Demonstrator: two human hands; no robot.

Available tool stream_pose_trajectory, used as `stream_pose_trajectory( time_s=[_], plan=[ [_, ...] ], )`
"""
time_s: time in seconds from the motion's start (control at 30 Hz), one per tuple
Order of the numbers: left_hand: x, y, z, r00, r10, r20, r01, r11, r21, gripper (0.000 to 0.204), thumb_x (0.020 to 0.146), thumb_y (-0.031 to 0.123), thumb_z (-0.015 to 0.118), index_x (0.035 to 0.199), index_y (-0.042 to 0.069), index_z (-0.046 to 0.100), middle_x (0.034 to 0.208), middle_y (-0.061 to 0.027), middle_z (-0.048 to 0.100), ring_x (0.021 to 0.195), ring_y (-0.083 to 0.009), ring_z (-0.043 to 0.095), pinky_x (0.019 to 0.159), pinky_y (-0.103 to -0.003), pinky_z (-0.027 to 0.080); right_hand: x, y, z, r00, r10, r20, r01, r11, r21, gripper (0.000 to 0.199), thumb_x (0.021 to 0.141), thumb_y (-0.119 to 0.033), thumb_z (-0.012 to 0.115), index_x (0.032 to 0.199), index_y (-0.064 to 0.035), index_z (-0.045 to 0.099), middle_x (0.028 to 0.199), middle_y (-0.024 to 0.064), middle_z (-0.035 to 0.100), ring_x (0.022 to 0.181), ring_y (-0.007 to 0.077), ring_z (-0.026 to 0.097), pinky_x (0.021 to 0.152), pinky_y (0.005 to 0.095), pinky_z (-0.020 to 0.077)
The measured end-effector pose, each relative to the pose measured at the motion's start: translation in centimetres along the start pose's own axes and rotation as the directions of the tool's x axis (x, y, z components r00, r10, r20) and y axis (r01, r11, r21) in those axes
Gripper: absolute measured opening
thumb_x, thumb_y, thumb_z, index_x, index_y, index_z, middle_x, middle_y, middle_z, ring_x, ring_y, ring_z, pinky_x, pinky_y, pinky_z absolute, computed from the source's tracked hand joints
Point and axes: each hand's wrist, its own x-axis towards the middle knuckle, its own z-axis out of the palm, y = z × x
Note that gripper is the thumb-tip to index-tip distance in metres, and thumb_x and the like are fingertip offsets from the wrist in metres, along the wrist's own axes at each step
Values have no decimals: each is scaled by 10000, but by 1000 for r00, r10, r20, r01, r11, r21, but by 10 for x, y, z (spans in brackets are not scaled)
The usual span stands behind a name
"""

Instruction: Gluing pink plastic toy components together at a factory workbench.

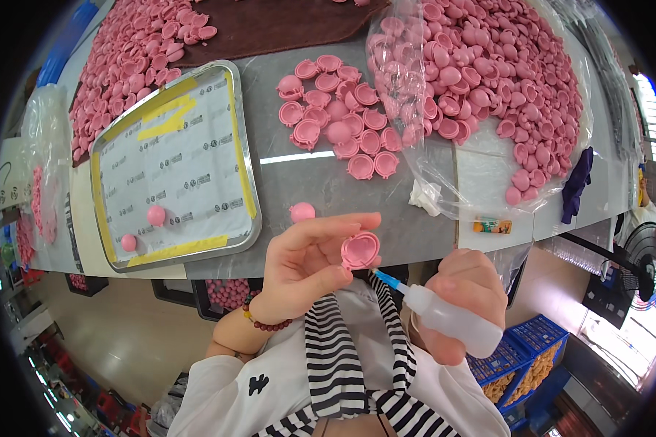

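Closest in, the right hand (468, 295) has its fingers wrapped round a white squeeze bottle (452, 317), blue nozzle (391, 280) angled up at a pink shell (360, 250); can't tell if the tip touches. The left hand (299, 266) pinches that shell between thumb and fingers, cup side showing, about over the table's near edge. It's open, so I'd call that piece unfinished. Just past the left hand, one pink ball (302, 212) sits on the grey table (284, 182), and the tray (248, 146) to the left carries two more, a middle ball (156, 215) and a corner ball (128, 242). All three look closed, so I'd guess they're done. Farther out there's a loose cluster (337, 111) of mostly open shells, then the right heap (503, 73) and left heap (124, 65), so tons left, barely a dent imo. Roomwise: the near edge is right there by both hands, and the tray's raised rim crowds the left. Best space is the bare grey strip between hands and cluster, plus most of the tray's lined middle. Farther right it's tighter: clear plastic bag (444, 200), with a white scrap (424, 197) and a small orange tube (492, 225) alongside.
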Motion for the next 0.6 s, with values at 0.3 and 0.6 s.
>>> stream_pose_trajectory(
  time_s=[0.3,0.6],
  plan=[
    [-2,0,0,999,-33,17,33,999,0,428,774,-99,554,1181,-43,435,1232,-233,462,1083,-240,522,923,-362,425,2,-8,-4,986,149,71,-148,989,-24,492,714,-473,646,879,-9,649,619,23,540,507,153,513,448,265,382],
    [-4,3,1,1000,18,12,-19,987,160,425,739,-102,599,1145,-56,481,1188,-240,495,1095,-270,514,916,-377,436,-3,-5,-1,988,153,6,-153,987,-38,530,720,-489,627,882,15,639,632,28,556,524,152,526,443,261,393]
  ],
)
